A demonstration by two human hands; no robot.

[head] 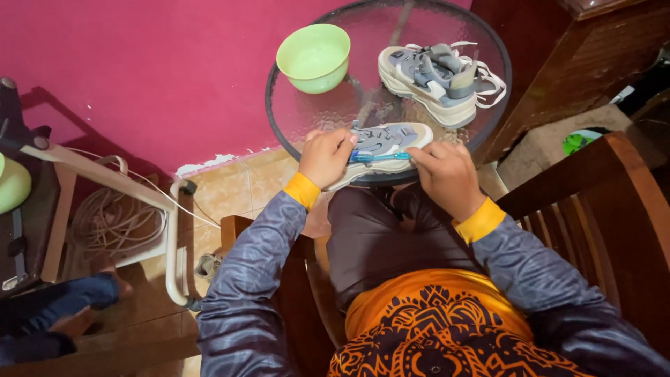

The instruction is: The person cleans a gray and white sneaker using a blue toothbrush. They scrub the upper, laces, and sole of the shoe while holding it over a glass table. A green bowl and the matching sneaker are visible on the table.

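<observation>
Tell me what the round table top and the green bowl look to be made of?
Table top: seemingly textured glass in a dark rim, since the floor and table legs show through blurred. Green bowl: probably plastic, with a smooth, matte, evenly coloured surface, though glazed ceramic is possible.

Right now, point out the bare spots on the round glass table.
Bare glass lies left of centre on the round glass table, below the green bowl, and between the bowl and the far grey sneaker. The near edge is crowded: both hands hold a sneaker there.

Both sleeves [244,279] are dark blue-grey with a faint wavy pattern, ending in bright orange-yellow cuffs [302,190]. At bottom centre, an orange shirt [433,328] bears black ornamental print. Dark grey trousers [377,237] show above it.
</observation>
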